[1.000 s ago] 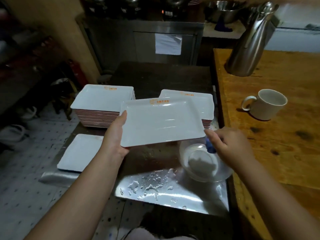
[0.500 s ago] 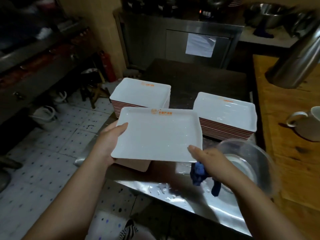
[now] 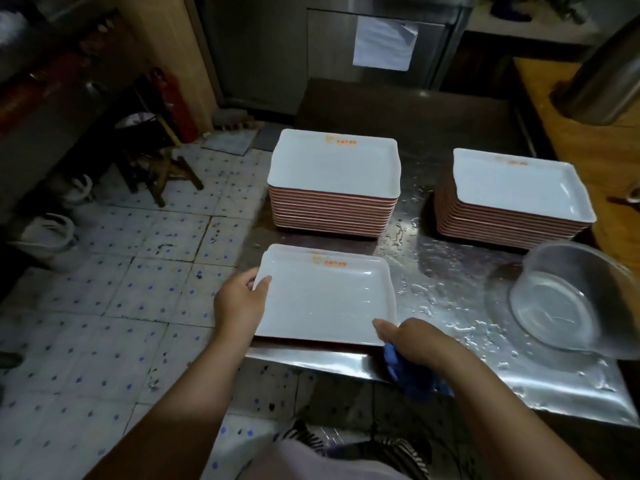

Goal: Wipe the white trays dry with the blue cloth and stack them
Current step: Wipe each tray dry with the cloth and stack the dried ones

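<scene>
A: Wet steel counter (image 3: 450, 271); where did the white tray (image 3: 325, 299) lie?
B: At its near-left edge, atop another; left hand (image 3: 239, 303) pinched its side; right hand (image 3: 412, 341) clutched the blue cloth (image 3: 408, 375).

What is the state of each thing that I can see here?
held tray: gripped by both hands, set on another tray
left hand: grips tray edge
right hand: holds blue cloth, thumb on tray
two tall stacks: upright
steel counter: wet
clear bowl: tilted
</scene>
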